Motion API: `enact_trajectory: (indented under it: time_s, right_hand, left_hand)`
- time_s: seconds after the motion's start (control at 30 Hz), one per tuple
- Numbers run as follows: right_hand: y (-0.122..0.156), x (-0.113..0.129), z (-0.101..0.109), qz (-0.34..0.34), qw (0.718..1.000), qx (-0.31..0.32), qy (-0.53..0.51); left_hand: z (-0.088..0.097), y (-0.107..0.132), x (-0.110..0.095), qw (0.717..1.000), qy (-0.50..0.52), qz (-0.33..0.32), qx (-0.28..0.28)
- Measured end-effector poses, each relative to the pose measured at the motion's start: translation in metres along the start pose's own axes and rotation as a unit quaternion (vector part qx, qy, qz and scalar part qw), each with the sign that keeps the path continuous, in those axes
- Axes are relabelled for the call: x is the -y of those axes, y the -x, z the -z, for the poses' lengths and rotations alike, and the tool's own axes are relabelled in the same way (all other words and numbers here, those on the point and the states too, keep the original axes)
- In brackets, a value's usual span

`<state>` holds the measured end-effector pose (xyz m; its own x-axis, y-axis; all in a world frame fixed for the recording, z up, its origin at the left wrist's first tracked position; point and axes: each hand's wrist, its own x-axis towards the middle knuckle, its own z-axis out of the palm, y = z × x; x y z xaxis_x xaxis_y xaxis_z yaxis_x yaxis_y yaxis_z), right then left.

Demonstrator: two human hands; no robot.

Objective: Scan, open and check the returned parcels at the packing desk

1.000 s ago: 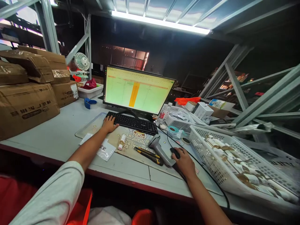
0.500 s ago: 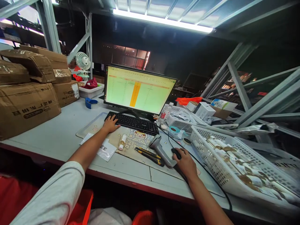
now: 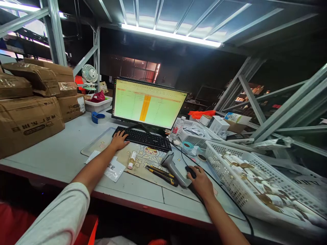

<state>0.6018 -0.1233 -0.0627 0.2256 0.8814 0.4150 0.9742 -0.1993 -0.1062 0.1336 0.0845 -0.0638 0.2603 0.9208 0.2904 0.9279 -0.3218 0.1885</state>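
My left hand rests with spread fingers on the left end of a black keyboard. My right hand is closed over a black computer mouse on the desk mat. Just left of the mouse lies a grey barcode scanner. Several black and yellow utility knives lie beside it. A small bottle with a white label lies on the mat. Under my left forearm is a white packet with dark lettering. Behind the keyboard a monitor shows a spreadsheet with an orange column.
Cardboard boxes are stacked at the left. On the right, a white basket holds several small bottles. A plastic water bottle, tape rolls and another basket stand behind it. A blue tape dispenser sits left of the monitor.
The whole view has shifted slightly, with the desk lower in the picture. Both hands keep their places on the keyboard and mouse.
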Motion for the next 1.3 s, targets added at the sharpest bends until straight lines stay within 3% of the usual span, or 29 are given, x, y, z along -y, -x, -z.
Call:
enact_trajectory:
  time_s: [1.07,1.17,1.3]
  right_hand:
    - [0.003,-0.009,-0.006,0.038,0.999,-0.014,-0.027]
    - [0.003,-0.009,-0.007,0.042,0.999,-0.018,-0.027]
    - [0.003,-0.007,-0.006,0.042,0.998,-0.015,-0.045]
  left_hand:
    - [-0.001,0.005,-0.003,0.999,0.026,-0.015,-0.017]
    - [0.013,0.004,-0.009,0.998,0.042,-0.012,-0.054]
    - [0.071,-0.001,-0.013,0.985,0.063,0.01,-0.16]
